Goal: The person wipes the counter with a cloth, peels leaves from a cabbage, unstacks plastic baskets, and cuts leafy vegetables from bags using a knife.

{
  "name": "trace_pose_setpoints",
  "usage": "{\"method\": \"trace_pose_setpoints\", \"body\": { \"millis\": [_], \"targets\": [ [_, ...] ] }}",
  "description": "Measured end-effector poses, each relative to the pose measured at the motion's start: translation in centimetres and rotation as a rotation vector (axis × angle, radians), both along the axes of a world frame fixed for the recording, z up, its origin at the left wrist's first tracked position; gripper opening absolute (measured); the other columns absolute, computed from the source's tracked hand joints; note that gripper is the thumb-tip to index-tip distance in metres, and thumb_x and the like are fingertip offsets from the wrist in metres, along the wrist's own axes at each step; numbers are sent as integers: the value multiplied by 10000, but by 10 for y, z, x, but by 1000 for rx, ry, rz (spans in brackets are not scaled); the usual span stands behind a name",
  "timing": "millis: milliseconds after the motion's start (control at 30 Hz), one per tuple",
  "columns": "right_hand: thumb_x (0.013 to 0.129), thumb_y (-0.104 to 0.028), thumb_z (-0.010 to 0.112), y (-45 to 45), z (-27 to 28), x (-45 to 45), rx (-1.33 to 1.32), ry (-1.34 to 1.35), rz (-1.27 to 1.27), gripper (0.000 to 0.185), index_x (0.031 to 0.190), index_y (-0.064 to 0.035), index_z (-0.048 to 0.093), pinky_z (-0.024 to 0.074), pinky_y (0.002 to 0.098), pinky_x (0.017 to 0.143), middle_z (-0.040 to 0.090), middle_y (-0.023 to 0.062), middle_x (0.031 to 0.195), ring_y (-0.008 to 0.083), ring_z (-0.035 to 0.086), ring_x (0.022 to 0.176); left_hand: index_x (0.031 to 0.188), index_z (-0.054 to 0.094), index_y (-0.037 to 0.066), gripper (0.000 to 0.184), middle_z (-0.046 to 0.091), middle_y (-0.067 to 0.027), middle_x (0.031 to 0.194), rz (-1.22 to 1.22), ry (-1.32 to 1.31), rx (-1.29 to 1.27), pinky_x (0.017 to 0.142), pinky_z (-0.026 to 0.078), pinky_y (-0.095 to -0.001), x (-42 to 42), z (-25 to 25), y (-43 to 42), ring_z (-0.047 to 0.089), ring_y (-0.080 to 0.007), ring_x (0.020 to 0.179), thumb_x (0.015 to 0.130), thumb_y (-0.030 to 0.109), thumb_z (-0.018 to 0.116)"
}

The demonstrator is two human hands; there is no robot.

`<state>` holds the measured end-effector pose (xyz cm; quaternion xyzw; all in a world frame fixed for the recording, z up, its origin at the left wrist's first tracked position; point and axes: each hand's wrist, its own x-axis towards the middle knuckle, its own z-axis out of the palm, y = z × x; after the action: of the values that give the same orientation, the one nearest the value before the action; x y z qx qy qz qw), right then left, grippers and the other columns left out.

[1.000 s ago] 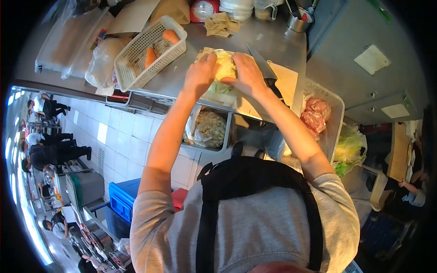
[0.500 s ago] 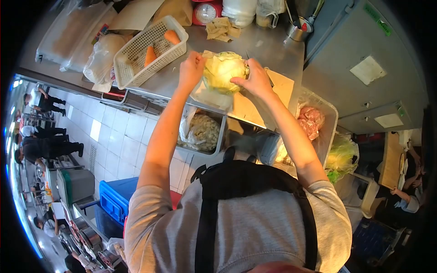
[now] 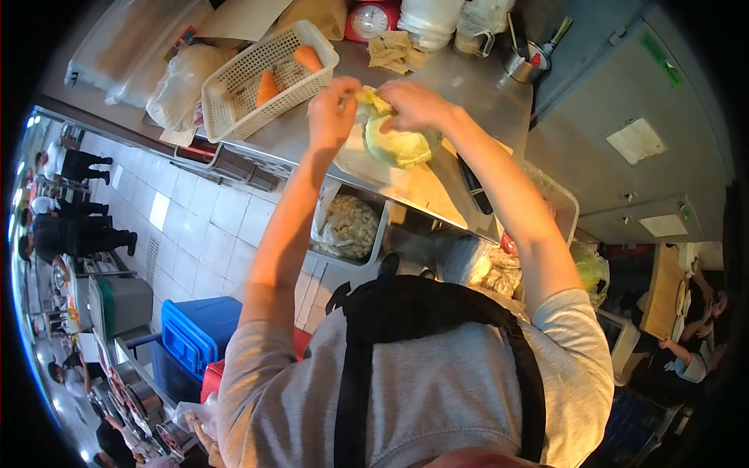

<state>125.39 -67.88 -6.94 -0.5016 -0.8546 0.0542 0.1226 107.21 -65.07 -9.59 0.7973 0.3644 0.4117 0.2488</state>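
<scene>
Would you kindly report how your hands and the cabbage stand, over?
Left hand by a yellow leaf, right hand against the cabbage. Cabbage over the board. Knife close by, near the right forearm.

You have one cabbage (image 3: 402, 147), one knife (image 3: 475, 187), one red scale (image 3: 369, 21) and one white basket (image 3: 277, 104) (two carrots (image 3: 268, 90), by count, lie inside).

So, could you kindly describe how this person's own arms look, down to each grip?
Short, plain grey sleeves leave both forearms bare. The left grip and right grip wear no gloves, and no watch or bracelet shows.
</scene>
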Motion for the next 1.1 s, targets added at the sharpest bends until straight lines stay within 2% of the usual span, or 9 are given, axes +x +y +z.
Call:
{"method": "trace_pose_setpoints", "body": {
  "millis": [133, 233, 267, 333, 567, 667, 867, 967, 1100],
  "targets": [
    [659, -175, 633, 15, -12, 4, 63, 260, -118, 315, 964, -116, 581, 462, 362, 668, 616, 131, 769, 287, 601, 739, 1199, 371, -18, 696, 454, -207, 1160, 244, -377, 127, 882, 377, -375, 11, -26, -13, 443, -346, 1064, 664, 256, 723],
    [725, -83, 586, 33, -17, 18, -79, 701, -443, 288, 1003, -21, 547, 466, 360, 715, 612, 124, 849, 245, 597, 799, 1291, 195, -49, 995, 315, -257, 1270, 222, -262, 81, 954, 309, -381, 30, -56, -23, 333, -376, 1164, 587, 351, 774],
    [725, -83, 586, 38, -19, 24, -74, 698, -457, 288, 1003, -21, 547, 466, 360, 715, 612, 124, 849, 245, 597, 799, 1291, 195, -49, 995, 315, -257, 1270, 209, -266, 78, 954, 309, -381, 35, -61, -23, 333, -376, 1164, 587, 351, 774],
    [796, -35, 518, 38, -19, 37, -210, 1760, -631, 206, 997, 5, 534, 480, 388, 748, 596, 126, 882, 251, 589, 810, 1295, 233, -31, 1010, 369, -222, 1261, 86, -35, -62, 947, 324, -381, 44, -59, -24, 377, -335, 1154, 548, 349, 796],
    [847, -66, 488, 11, -117, 120, 235, 2389, -1049, 226, 1056, 21, 476, 494, 436, 772, 570, 147, 975, 300, 578, 885, 1297, 331, 63, 786, 424, -122, 1244, -330, -113, -368, 917, 360, -288, 16, -52, -8, 416, -191, 1127, 635, 140, 747],
    [860, -71, 472, -19, -137, 165, 89, 2602, -429, 223, 1069, 5, 469, 491, 434, 780, 570, 136, 980, 291, 575, 901, 1304, 329, 74, 768, 406, -115, 1268, -426, -171, -468, 916, 359, -299, 1, -63, 3, 421, -209, 1128, 654, 155, 730],
    [800, -107, 593, -41, -78, 101, 329, 1665, -733, 323, 1080, -37, 449, 492, 315, 732, 561, 113, 995, 191, 575, 854, 1342, 273, 146, 652, 374, -98, 1303, -279, -199, -812, 855, 399, -363, -5, -50, 21, 424, -216, 1131, 793, 337, 568],
    [668, -259, 705, -48, -66, 57, 332, 558, -557, 606, 1162, -39, 432, 388, 367, 869, 495, 143, 1113, 273, 490, 1012, 1352, 246, 181, 646, 368, -85, 1309, -250, -301, -911, 840, 401, -424, -3, -58, 35, 421, -233, 1136, 816, 449, 486],
    [609, -276, 718, -51, -53, 14, 433, 321, -469, 599, 1127, -90, 483, 394, 418, 834, 480, 145, 1093, 327, 460, 1016, 1361, 203, 191, 665, 349, -74, 1320, -216, -326, -968, 827, 400, -458, -5, -70, 49, 419, -244, 1137, 823, 507, 435]
  ]
}}
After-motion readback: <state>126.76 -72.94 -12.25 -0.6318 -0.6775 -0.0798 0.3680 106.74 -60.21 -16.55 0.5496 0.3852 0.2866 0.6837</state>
